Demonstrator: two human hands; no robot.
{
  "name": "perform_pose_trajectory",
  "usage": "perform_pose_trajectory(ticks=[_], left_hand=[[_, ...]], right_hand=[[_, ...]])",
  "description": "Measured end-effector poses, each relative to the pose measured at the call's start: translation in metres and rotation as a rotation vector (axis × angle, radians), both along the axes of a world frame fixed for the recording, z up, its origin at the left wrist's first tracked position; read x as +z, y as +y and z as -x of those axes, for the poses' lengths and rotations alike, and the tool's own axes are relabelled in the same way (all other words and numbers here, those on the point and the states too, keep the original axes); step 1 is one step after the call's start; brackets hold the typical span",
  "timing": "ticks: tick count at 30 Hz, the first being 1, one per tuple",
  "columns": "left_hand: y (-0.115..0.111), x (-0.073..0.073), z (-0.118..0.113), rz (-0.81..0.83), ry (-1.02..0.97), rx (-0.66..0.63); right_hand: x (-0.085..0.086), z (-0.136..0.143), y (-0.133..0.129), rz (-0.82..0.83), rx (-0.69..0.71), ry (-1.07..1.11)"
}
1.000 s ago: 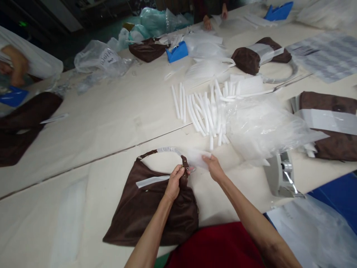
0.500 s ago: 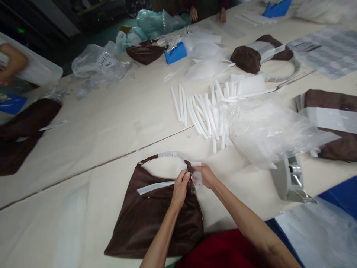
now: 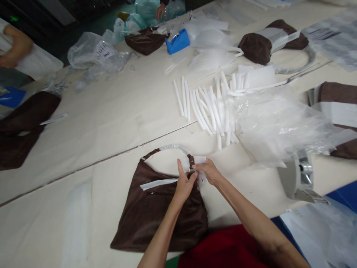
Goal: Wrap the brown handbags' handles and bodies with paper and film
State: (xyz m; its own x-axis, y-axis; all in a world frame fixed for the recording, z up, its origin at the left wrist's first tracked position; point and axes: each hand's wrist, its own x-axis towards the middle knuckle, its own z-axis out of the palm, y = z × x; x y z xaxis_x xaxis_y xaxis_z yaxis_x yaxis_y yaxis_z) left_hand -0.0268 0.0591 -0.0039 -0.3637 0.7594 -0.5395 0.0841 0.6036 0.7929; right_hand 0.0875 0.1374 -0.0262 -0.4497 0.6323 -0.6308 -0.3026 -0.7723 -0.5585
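Observation:
A brown handbag [image 3: 156, 216] lies flat before me, its handle arched away from me and partly covered in pale wrap [image 3: 173, 147]. My left hand [image 3: 184, 184] is at the handle's right end, thumb by the metal ring [image 3: 191, 169], one finger raised and apart; its other fingers are hidden. From the right, my right hand [image 3: 210, 172] pinches at the same ring, with a white wrapping piece [image 3: 200, 160] at its fingers. Clear plastic [image 3: 202, 179] shows just under that hand. A white strip [image 3: 158, 183] lies across the bag beside my left hand.
White foam rods [image 3: 208, 108] and clear plastic bags [image 3: 273, 126] lie beyond the handbag. A tape dispenser [image 3: 302, 175] stands to the right. More brown bags [image 3: 256, 48] sit around the table. Another person's arm [image 3: 18, 44] is at far left; another hand [image 3: 160, 11] is at the back.
My left hand's pinch has loosened, with one finger now lifted away from the thumb. My right hand's fingertips have come onto the ring. The view has shifted slightly.

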Motion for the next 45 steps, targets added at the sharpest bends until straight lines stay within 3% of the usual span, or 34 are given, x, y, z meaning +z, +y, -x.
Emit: perform_pose_trajectory(ticks=[2, 6, 9, 12, 14, 21, 28, 33, 37, 45], left_hand=[[0.000, 0.008, 0.015, 0.003, 0.109, -0.052], [0.014, 0.011, 0.049, -0.059, 0.374, 0.080], [0.037, 0.005, 0.061, -0.034, 0.061, 0.021], [0.058, 0.001, 0.058, 0.071, -0.303, -0.042], [0.065, 0.001, 0.052, 0.098, -0.384, -0.034], [0.070, 0.002, 0.035, -0.033, -0.268, 0.043], [0.068, 0.004, 0.037, -0.102, -0.173, 0.061], [0.059, 0.009, 0.040, -0.119, -0.175, 0.133], [0.054, 0.011, 0.039, -0.108, -0.153, 0.180], [0.048, 0.006, 0.030, -0.206, -0.051, 0.222]], right_hand=[[-0.002, 0.001, 0.005, 0.007, -0.039, -0.001], [-0.007, 0.000, 0.017, 0.015, -0.038, 0.028], [-0.012, -0.001, 0.028, 0.046, 0.028, 0.055], [-0.016, -0.002, 0.039, 0.026, 0.086, 0.062], [-0.017, -0.001, 0.045, -0.015, 0.110, 0.042], [-0.018, -0.002, 0.058, -0.182, 0.123, -0.086], [-0.036, -0.025, 0.045, 0.124, 0.073, 0.182], [-0.052, -0.012, 0.022, 0.103, -0.067, 0.278], [-0.045, 0.002, 0.012, 0.078, -0.127, 0.269], [-0.016, 0.025, 0.004, 0.052, -0.165, 0.211]])
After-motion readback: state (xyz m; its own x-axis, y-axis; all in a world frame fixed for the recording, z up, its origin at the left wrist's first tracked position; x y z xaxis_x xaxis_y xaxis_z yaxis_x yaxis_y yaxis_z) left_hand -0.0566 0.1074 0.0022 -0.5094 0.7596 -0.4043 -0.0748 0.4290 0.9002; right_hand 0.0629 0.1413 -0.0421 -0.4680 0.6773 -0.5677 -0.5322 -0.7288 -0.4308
